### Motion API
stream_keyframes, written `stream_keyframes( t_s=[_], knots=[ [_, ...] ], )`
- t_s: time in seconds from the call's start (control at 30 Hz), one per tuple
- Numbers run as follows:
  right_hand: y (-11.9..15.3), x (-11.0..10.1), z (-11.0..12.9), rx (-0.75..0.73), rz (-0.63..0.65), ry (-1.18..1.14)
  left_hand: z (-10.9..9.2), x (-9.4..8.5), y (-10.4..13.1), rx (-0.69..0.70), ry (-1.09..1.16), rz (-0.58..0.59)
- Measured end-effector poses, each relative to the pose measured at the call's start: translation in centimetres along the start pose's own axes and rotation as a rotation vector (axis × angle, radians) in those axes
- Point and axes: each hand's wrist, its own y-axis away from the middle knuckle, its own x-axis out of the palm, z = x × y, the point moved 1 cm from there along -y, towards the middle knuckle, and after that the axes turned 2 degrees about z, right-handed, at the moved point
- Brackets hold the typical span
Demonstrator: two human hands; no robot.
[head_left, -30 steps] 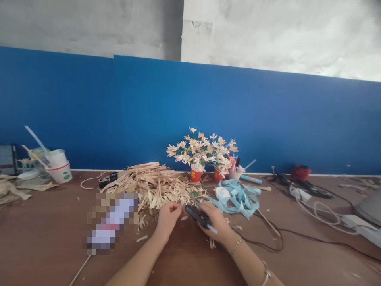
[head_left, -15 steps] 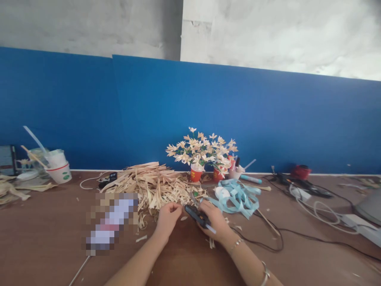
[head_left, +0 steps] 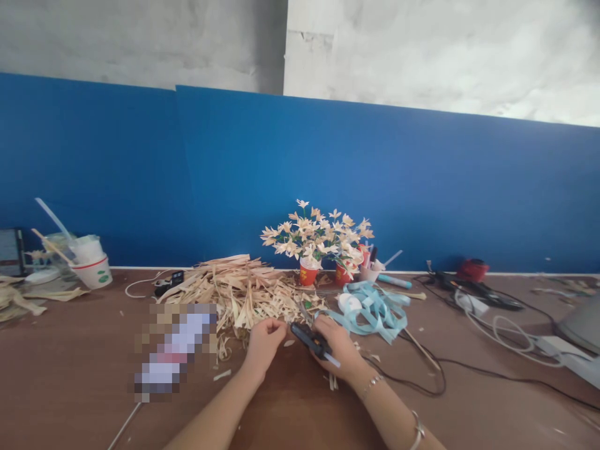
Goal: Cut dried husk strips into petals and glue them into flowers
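In the head view, the left hand [head_left: 265, 344] is curled, thumb and fingertips pinched together at the near edge of the husks [head_left: 244, 287]; whether anything sits between those fingertips cannot be told. The right hand [head_left: 338, 347] is wrapped round a black tool [head_left: 309, 340], which slants just beside the left hand. The palm and fingers cover part of the tool; a pale stick [head_left: 332, 360] pokes out at its near end. Both forearms are cut off by the bottom edge.

Blurred blocks hide most of an object [head_left: 175, 353] left of the left hand, so its face cannot be read. The flowers [head_left: 314, 234] hide the upper parts of two red cups [head_left: 308, 275]; the yellow marks on these are too small to read. Blue ribbon [head_left: 375, 309] lies right of the right hand, partly over a white round thing [head_left: 349, 304] that is hard to make out. The white cup [head_left: 92, 273] at far left has a red rim and green marks, with no word legible. A screen [head_left: 11, 252] and a grey object [head_left: 581, 325] are cut off by the left and right edges.
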Motion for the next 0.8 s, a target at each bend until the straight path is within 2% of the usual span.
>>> stream_keyframes(
  t_s=[0.3,0.8],
  knots=[
    [0.02,-0.25,0.13,0.012,0.004,-0.003,0.39,-0.07,-0.30,0.006,0.009,0.025],
    [0.04,-0.28,0.06,0.016,0.004,0.013,-0.12,0.02,0.04,-0.009,0.016,0.023]
  ],
)
